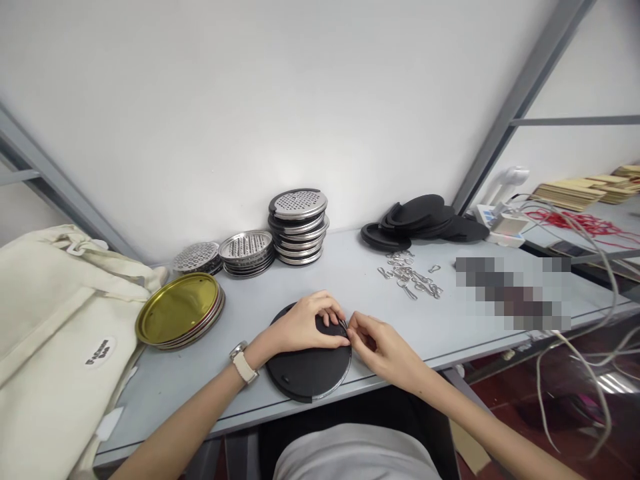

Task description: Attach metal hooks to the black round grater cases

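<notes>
A round black disc point(310, 373) with a metal rim showing along its lower right edge lies on the table in front of me. My left hand point(307, 327), with a watch point(244, 363) on the wrist, rests over the disc, its thumb and fingers closed on the right edge. At that same edge my right hand point(380, 343) pinches what looks like a small metal snap hook point(343, 325), mostly hidden by the fingertips. Beyond my hands lies a loose pile of snap hooks point(410, 277).
Stacked round metal graters point(299, 203) stand by the wall, with lower grater stacks point(246, 247) beside them. Gold lids point(177, 310) and a cream bag point(60, 333) are on the left. Black discs point(420, 217) lie at back right. White cables point(545, 387) hang off the right side.
</notes>
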A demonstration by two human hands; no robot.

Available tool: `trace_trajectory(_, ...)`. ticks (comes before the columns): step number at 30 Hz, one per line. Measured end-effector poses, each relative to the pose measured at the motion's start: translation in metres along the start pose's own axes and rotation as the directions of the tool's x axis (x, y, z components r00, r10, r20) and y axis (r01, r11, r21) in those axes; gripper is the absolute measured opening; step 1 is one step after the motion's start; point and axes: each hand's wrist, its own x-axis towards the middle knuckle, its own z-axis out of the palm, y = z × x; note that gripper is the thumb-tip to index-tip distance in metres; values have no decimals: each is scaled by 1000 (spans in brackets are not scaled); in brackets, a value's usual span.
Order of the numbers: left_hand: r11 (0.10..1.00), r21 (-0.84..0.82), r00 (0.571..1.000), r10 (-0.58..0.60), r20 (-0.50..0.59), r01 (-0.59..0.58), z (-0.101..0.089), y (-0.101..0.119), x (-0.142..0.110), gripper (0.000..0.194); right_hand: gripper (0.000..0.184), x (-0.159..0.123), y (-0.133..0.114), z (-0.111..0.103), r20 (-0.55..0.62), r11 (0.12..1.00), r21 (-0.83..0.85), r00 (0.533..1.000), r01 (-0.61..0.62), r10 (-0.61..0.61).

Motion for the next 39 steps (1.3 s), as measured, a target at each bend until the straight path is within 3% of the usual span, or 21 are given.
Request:
trace_trajectory(13,999,-30,1000,22,17,-21,-2,1,0,32,16,-1,0,-1,27,1000,15,1000,-2,1)
trace_trajectory(31,984,-171,997,-40,65,50,-2,0,0,35,16,-1,3,-5,66,996,-65,996,59,-55)
trace_trajectory(39,989,-127,993,-62,98,74,-4,3,0,26,15,-2,3,-6,70,992,-98,995,78,-71)
